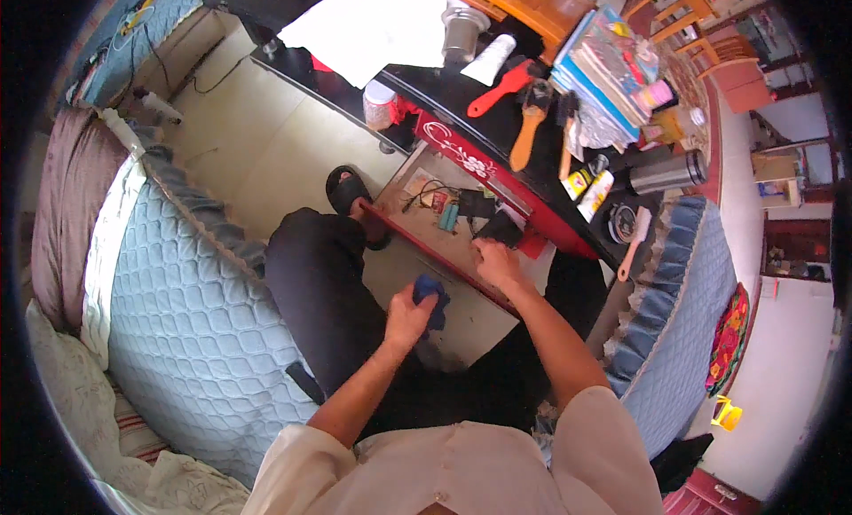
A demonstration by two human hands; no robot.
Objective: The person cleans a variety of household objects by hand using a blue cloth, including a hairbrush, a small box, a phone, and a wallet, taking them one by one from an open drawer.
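Observation:
An open drawer [432, 249] with a red edge lies before me. Over its near side is my right hand [498, 263], its fingers at a black box-like item [502, 227]; whether they grip it I cannot tell. My left hand [409, 315] is closed on a dark blue cloth [431, 301], outside the drawer's near edge. Inside the drawer are two teal cylinders [448, 217] side by side, a dark cable [426, 190], a black adapter-like block [474, 202] and small papers [421, 181].
Above the drawer, the black tabletop [459, 102] holds a red brush [502, 89], a wooden-handled brush [530, 126], tubes [596, 194], a metal tumbler [669, 172] and stacked books [592, 76]. Blue quilted seats [193, 275] flank me. My knees are close to the drawer.

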